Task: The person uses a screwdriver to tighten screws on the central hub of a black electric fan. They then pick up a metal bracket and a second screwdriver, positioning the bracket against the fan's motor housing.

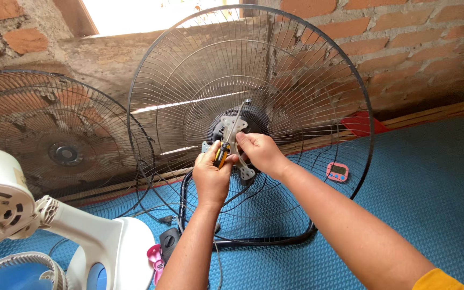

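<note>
A large black wire fan guard (307, 80) stands upright against the brick wall, with a grey metal bracket (231, 129) at its hub. My left hand (210, 177) grips a screwdriver (222, 154) with a yellow and black handle; its shaft points up across the bracket. My right hand (261, 151) pinches the bracket just right of the screwdriver. Both hands meet in front of the guard's centre.
A second wire guard (55, 139) leans on the wall at left. A white fan motor housing and stand (44, 215) sits at lower left, with a black plug (168, 240) and pink object (156, 256) beside it. A small pink timer (338, 172) lies on the blue mat (430, 188).
</note>
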